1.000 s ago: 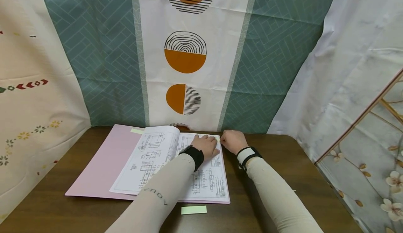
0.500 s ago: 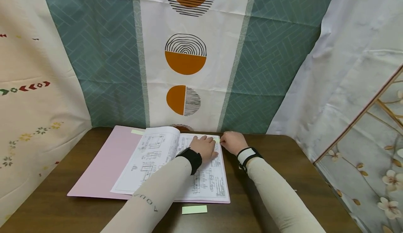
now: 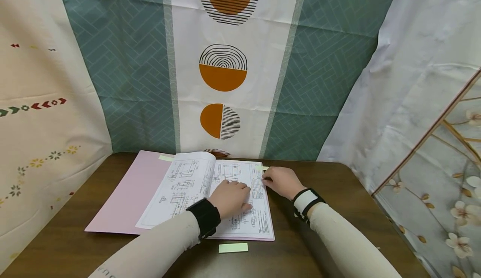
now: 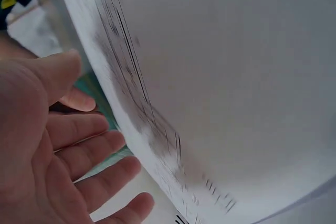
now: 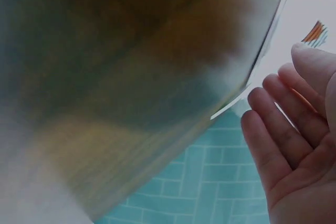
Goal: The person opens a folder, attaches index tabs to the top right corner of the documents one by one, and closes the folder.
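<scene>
An open booklet of technical drawings (image 3: 240, 170) lies on a pink folder (image 3: 129, 200). Over the lower part of its right page is my left hand (image 3: 230, 198), fingers relaxed and holding nothing. The left wrist view shows that hand's palm and loosely bent fingers (image 4: 100, 182) beside the page. Just right of the booklet's upper right edge is my right hand (image 3: 284, 182), its fingers gently curved with nothing in them in the right wrist view (image 5: 286, 129). A pale green sticky tab (image 3: 264, 168) juts out past the page's upper right edge, just above the right fingers.
On the brown table (image 3: 323, 236), a pale green sticky strip (image 3: 233, 248) lies in front of the booklet. Another green tab (image 3: 166, 158) sits on the folder's upper part. A patterned curtain (image 3: 221, 132) hangs behind the table's far edge.
My left hand has drawn back from the page's upper right toward me. My right hand has come off the sticky tab and moved slightly toward me, exposing the tab's protruding end.
</scene>
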Tool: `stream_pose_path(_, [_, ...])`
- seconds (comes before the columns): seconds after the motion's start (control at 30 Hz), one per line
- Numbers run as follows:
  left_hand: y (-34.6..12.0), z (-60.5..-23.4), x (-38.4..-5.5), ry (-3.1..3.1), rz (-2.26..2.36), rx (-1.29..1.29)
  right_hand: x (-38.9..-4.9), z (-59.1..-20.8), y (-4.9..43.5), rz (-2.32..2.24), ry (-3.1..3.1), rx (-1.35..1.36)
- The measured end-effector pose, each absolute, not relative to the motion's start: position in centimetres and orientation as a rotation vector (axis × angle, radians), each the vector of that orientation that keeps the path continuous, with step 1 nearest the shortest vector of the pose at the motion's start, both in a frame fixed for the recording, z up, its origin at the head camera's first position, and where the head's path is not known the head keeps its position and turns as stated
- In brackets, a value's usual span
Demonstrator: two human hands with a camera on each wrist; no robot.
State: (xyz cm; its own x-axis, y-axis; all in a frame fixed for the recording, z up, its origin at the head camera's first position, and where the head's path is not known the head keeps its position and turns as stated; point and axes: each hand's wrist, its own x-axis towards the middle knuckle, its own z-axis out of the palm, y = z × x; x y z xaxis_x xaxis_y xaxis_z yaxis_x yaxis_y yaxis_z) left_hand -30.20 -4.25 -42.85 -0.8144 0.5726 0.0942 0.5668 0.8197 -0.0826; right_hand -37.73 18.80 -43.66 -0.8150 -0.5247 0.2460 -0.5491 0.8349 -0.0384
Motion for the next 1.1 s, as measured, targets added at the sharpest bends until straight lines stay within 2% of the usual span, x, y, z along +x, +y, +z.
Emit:
stream_pose_path(0.2, [-5.8,-43.0,-27.3,-2.876,-0.082,-0.934,-34.6,-43.5,18.9,0.189,-2.803,0.859])
stream_pose_path(0.53, [-6.8,-43.2,-24.5,-2.858,-0.214,-0.993,-29.3,-43.3,18.9,0.176,-2.823,0.869])
stream_pose_path(0.8, [-6.7,-43.8,-24.0,-2.857,-0.22,-1.009,-26.5,-43.7,18.5,0.198,-2.823,0.915])
stream_pose_path(1.1, [-6.7,-44.2,-24.0,-2.805,-0.237,-1.047,-25.1,-43.6,18.0,0.231,-2.831,0.907])
